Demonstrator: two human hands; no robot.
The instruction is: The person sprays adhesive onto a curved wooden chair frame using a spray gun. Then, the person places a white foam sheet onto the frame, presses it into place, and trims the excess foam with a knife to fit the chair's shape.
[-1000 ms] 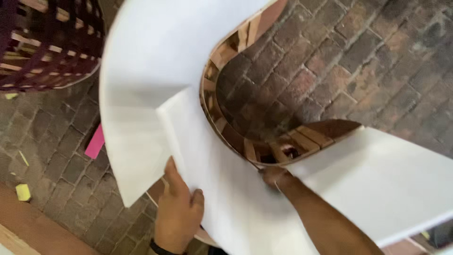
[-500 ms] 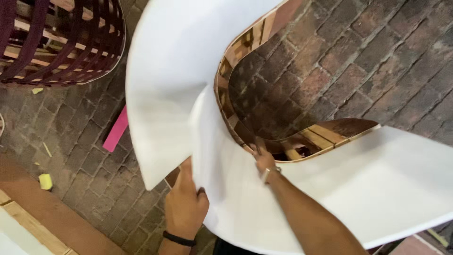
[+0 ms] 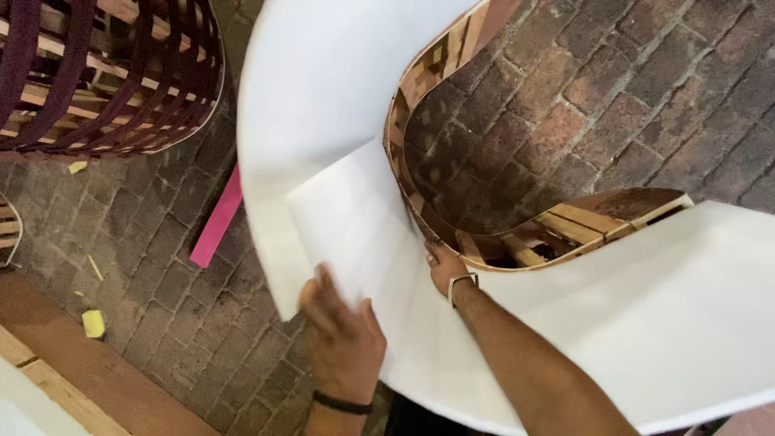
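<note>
A large curved white foam sheet (image 3: pixel 339 97) wraps over a curved wooden frame (image 3: pixel 517 242) built of slats and plywood. My left hand (image 3: pixel 343 327) lies flat on the lower flap of the sheet, fingers apart, with a dark band on the wrist. My right hand (image 3: pixel 446 268) reaches along the sheet, and its fingers curl over the sheet's inner edge against the frame's rim. A white band sits on that wrist. The frame's lower part is hidden under the sheet.
A second curved frame with dark maroon webbing straps (image 3: pixel 105 73) stands at the upper left. A pink strip (image 3: pixel 216 220) and small yellow scraps (image 3: pixel 94 324) lie on the brick paving (image 3: pixel 613 89). A wooden board (image 3: pixel 73 379) runs along the lower left.
The view has shifted, so the sheet and frame sit further right. My left hand moved up the lower flap. My right hand stayed at the sheet's inner edge by the frame.
</note>
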